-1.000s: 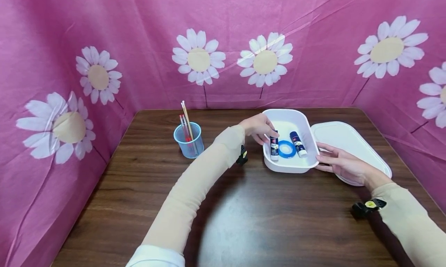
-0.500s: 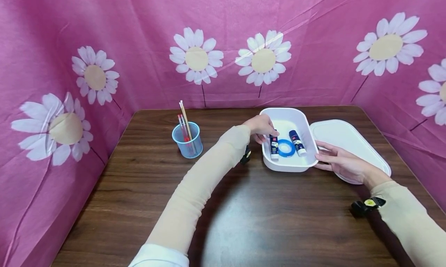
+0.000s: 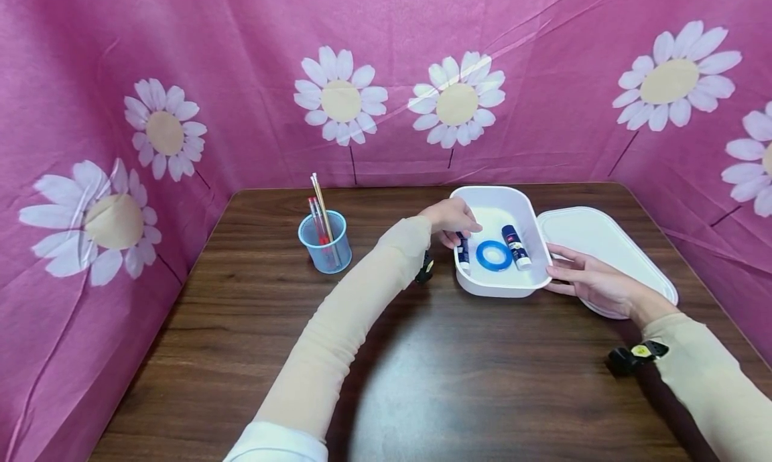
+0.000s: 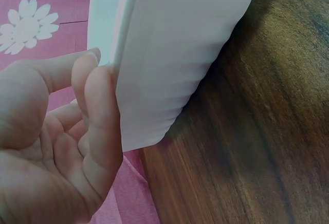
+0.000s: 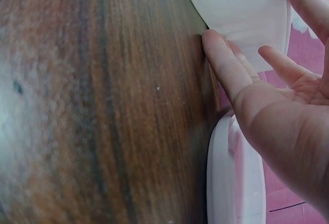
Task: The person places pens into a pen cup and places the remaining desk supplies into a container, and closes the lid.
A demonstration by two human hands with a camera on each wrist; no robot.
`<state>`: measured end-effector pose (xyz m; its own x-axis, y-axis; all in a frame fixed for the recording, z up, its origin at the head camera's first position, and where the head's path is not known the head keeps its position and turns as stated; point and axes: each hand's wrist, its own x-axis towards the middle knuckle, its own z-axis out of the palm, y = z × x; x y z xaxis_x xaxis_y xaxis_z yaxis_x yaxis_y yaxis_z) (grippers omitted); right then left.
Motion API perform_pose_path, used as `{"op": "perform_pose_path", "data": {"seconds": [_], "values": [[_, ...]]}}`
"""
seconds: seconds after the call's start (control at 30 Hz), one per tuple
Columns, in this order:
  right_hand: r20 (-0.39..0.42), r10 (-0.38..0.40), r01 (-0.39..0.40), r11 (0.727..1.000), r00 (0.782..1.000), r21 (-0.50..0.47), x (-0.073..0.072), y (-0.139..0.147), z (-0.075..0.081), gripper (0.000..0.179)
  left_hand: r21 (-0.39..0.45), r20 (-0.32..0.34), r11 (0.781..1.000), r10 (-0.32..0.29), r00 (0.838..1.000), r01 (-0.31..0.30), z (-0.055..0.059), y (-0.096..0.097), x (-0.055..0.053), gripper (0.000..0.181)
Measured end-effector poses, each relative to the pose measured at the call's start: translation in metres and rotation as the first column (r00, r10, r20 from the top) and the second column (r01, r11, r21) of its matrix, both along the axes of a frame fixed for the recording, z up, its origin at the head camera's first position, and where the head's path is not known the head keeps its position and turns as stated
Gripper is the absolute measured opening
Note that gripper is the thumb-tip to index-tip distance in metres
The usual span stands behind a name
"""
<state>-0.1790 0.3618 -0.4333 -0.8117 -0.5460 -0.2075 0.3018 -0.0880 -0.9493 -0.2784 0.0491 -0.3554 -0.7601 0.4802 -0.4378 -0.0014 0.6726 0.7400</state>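
Observation:
A white plastic box stands at the back right of the table. Inside lie a blue tape roll, one dark-blue glue stick to its right, and another glue stick along the left wall, its far end hidden under my left hand. That hand straddles the left rim; in the left wrist view, its thumb and curled fingertips pinch close together at the rim. My right hand rests at the box's near right corner, its straight fingers against the outer wall.
A white lid lies right of the box, partly behind my right hand. At the left stands a blue cup holding pencils and thin sticks. A pink flowered curtain borders the dark wooden table.
The left glue stick has left the left fingertips' hold and lies further left, against the box wall. The left hand has barely shifted; the right hand stays at the corner.

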Motion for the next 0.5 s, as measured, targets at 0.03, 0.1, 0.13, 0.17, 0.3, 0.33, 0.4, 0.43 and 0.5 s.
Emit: {"op": "perform_pose_path", "data": {"seconds": [0.03, 0.1, 0.13, 0.17, 0.3, 0.33, 0.4, 0.43, 0.5], "values": [[-0.002, 0.0, 0.0, 1.0, 1.0, -0.002, 0.0, 0.0, 0.0, 0.063, 0.003, 0.003, 1.0, -0.004, 1.0, 0.004, 0.0, -0.001, 0.0, 0.03], [-0.004, 0.005, -0.005, 1.0, 1.0, -0.015, 0.0, 0.0, -0.001, 0.06, 0.018, 0.015, 1.0, -0.006, 1.0, 0.006, 0.0, -0.002, 0.0, 0.029], [-0.006, 0.009, -0.009, 1.0, 1.0, -0.025, 0.001, 0.001, -0.001, 0.059, 0.031, 0.021, 0.999, -0.01, 1.0, 0.009, 0.0, -0.003, -0.001, 0.029], [-0.009, 0.013, -0.014, 0.999, 1.0, -0.033, 0.001, 0.001, -0.001, 0.058, 0.046, 0.028, 0.999, -0.011, 1.0, 0.01, 0.0, -0.004, -0.001, 0.028], [-0.022, 0.024, -0.024, 0.999, 0.999, -0.026, 0.001, 0.001, 0.002, 0.061, 0.121, 0.035, 0.993, -0.016, 0.999, 0.012, 0.0, -0.008, -0.002, 0.027], [-0.027, 0.021, -0.021, 1.0, 0.999, -0.002, 0.001, 0.001, 0.003, 0.063, 0.138, 0.023, 0.99, -0.016, 1.0, 0.013, 0.001, -0.009, -0.002, 0.027], [-0.036, 0.016, -0.014, 0.998, 0.999, 0.058, 0.001, 0.001, 0.007, 0.069, 0.167, -0.013, 0.986, -0.018, 1.0, 0.02, 0.003, -0.013, -0.001, 0.028], [-0.042, 0.01, -0.006, 0.995, 0.999, 0.097, 0.001, 0.001, 0.009, 0.071, 0.178, -0.036, 0.984, -0.022, 0.999, 0.028, 0.005, -0.016, 0.0, 0.029], [-0.056, 0.009, 0.0, 0.988, 0.998, 0.154, 0.001, 0.001, 0.012, 0.074, 0.2, -0.083, 0.979, -0.027, 0.996, 0.043, 0.008, -0.02, 0.003, 0.035]]}}
